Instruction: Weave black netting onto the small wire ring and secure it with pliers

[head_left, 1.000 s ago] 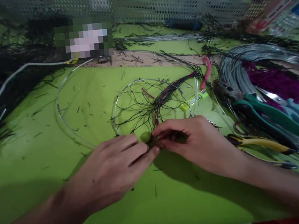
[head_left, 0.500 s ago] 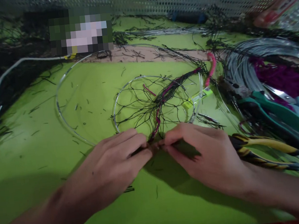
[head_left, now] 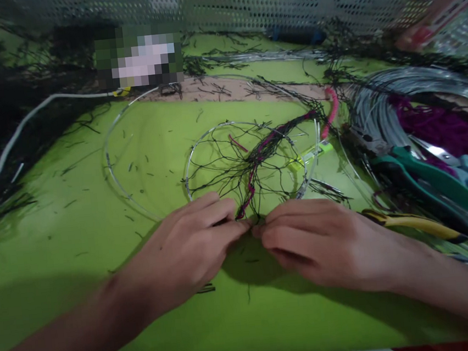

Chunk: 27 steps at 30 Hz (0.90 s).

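A clear wire hoop [head_left: 213,127] lies in front of me with black netting [head_left: 249,160] knotted around it, gathered into a bundle toward the upper right. Dark purple cord [head_left: 252,184] runs through the net down to the near rim. At that rim my left hand [head_left: 195,245] is closed, thumb and finger pinching the hoop's edge. My right hand [head_left: 323,244] is closed on the same edge just beside it, fingertips nearly touching the left ones. The strand between the fingertips is hidden. Behind both hands curves a larger wire ring [head_left: 108,154].
Right of the hoop lie a lime-green lighter [head_left: 326,148], a pink fuzzy stick [head_left: 332,111], yellow-black handled pliers [head_left: 420,222], green-handled pliers [head_left: 432,175], scissors [head_left: 447,154] and a wire coil [head_left: 369,96]. A white cable [head_left: 25,121] crosses the left. Black thread scraps dot the green tabletop [head_left: 183,335].
My right fingers have curled in more, and the gap between the two hands' fingertips has narrowed. The whole view has shifted slightly, moving the things on the left rightward.
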{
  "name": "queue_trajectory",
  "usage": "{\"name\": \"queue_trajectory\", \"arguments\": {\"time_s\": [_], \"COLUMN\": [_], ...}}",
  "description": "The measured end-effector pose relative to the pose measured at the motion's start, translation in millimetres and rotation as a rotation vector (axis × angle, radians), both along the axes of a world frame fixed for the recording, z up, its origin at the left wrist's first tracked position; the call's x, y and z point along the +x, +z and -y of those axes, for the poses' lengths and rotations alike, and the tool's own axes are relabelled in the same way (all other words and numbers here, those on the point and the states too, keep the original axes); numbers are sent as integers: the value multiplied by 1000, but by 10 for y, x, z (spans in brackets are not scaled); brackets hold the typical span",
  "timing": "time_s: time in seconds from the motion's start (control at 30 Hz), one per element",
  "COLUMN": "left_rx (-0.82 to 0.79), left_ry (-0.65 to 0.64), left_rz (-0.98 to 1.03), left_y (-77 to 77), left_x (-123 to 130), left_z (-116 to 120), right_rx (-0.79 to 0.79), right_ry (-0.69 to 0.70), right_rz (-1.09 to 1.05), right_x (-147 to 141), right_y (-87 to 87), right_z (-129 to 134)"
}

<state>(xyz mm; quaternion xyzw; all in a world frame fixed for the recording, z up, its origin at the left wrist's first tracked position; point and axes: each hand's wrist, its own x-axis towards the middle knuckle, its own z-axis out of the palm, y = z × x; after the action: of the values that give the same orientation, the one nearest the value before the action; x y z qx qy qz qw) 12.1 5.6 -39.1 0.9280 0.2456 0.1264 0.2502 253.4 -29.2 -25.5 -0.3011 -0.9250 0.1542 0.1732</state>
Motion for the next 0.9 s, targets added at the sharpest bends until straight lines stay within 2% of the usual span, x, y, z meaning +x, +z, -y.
{"name": "queue_trajectory", "arguments": {"time_s": [0.07, 0.1, 0.27, 0.37, 0.5, 0.63, 0.73, 0.9], "left_rx": [21, 48, 213, 273, 311, 374, 468, 634], "left_ry": [-10, -8, 16, 39, 56, 59, 59, 69], "left_rz": [22, 23, -28, -10, 28, 72, 98, 143], "left_y": [-19, -25, -22, -22, -33, -16, 16, 88], "left_x": [-13, -18, -23, -10, -1, 4, 12, 30], "left_z": [-12, -14, 22, 50, 64, 53, 43, 56], "right_rx": [-111, -110, 189, 311, 375, 409, 452, 494], "right_ry": [-104, -136, -67, -71, -84, -27, 2, -32], "right_rz": [-39, -45, 8, 16, 14, 14, -11, -94], "right_x": [6, 3, -26, -36, -53, -53, -41, -52], "right_y": [-44, -70, -155, -161, -165, -146, -124, -122], "right_z": [-40, -59, -111, -98, -78, -70, -62, -52]}}
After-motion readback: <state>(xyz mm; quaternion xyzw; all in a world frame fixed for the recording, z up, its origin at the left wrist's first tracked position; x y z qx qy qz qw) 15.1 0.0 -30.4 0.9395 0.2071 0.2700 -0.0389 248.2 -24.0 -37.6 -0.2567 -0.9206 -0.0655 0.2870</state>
